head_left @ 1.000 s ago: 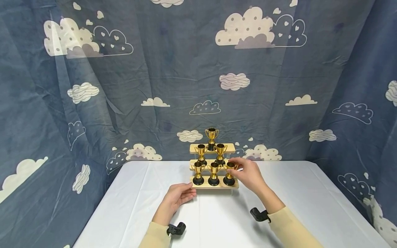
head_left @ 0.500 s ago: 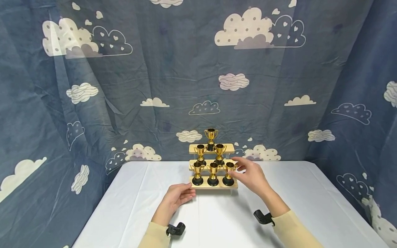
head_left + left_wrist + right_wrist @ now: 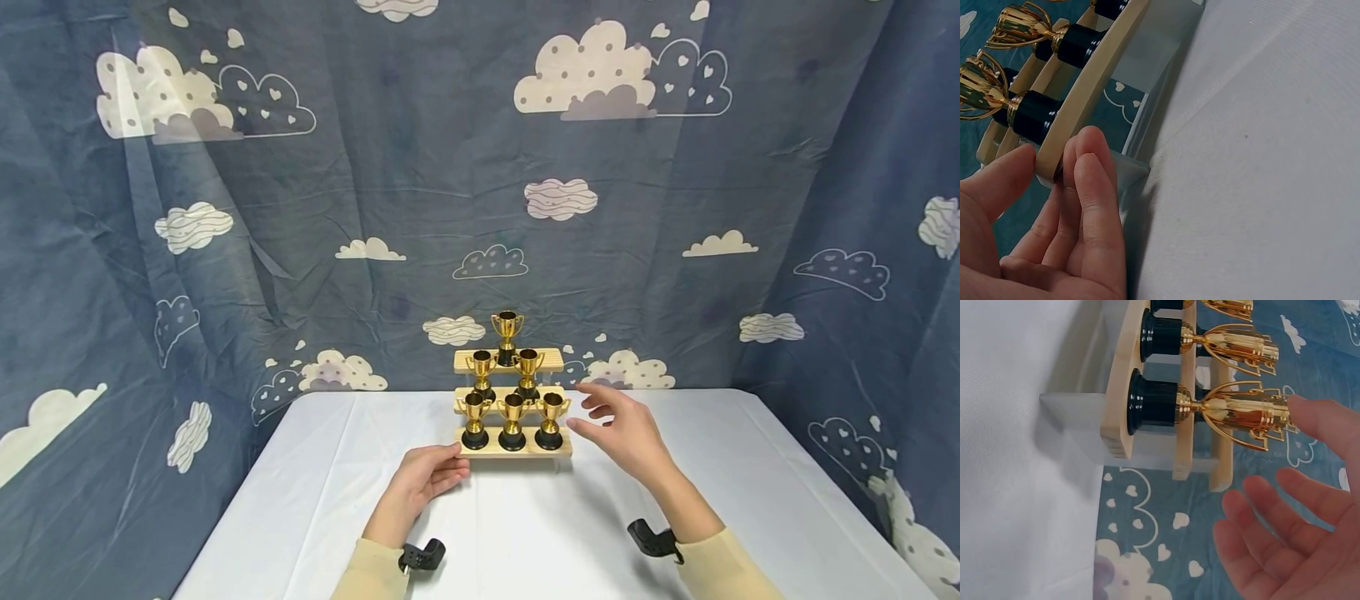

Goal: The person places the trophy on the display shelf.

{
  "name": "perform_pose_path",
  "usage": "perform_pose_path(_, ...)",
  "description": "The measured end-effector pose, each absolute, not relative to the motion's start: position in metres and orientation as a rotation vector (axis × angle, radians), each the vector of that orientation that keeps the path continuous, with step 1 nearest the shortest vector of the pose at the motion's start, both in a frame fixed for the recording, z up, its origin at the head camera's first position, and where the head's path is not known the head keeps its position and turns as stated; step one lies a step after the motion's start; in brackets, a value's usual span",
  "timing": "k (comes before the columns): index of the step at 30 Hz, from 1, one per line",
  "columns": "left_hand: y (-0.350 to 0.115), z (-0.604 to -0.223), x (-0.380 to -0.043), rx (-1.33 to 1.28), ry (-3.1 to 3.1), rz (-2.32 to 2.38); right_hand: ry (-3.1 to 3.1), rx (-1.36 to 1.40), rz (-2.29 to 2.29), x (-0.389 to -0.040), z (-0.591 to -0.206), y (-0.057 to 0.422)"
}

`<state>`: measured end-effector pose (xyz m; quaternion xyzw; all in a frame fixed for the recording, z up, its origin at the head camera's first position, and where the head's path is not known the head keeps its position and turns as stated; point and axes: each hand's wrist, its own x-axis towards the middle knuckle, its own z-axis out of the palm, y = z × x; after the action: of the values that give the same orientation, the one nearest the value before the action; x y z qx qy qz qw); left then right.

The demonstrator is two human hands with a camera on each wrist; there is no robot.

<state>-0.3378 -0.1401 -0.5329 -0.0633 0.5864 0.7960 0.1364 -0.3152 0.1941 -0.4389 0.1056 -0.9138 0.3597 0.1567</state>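
Note:
A three-tier wooden display stand (image 3: 513, 454) with clear supports bears gold trophy cups on black bases. One trophy (image 3: 507, 326) tops it, two more, including the middle-tier right trophy (image 3: 528, 365), stand below, and three line the front tier. My left hand (image 3: 422, 483) pinches the front board's left end, thumb on one side and fingers (image 3: 1094, 206) on the other. My right hand (image 3: 630, 433) is just right of the front right trophy (image 3: 551, 406), fingers apart and loosely bent, holding nothing. In the right wrist view its thumb (image 3: 1319, 422) appears close to that trophy's rim.
The stand is on a white-covered table (image 3: 517, 533) near its back edge. Behind and at both sides hangs a blue curtain (image 3: 420, 167) with cloud prints. Each wrist wears a black camera mount, such as the right camera mount (image 3: 651, 539).
My right hand has let go of the front right trophy and drawn back to the right. The left hand stays at the board's end. The head view has shifted slightly.

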Motion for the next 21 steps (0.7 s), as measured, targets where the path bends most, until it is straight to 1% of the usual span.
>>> perform_pose_path(14,-0.152,-0.529,-0.339,-0.249,1.811,2.255,-2.612,0.351,0.964,-0.298,-0.432,0.202)
perform_pose_path(21,-0.161,-0.514,-0.34,-0.294,1.963,2.245,-2.634,0.346,0.914,-0.288,-0.432,0.206)
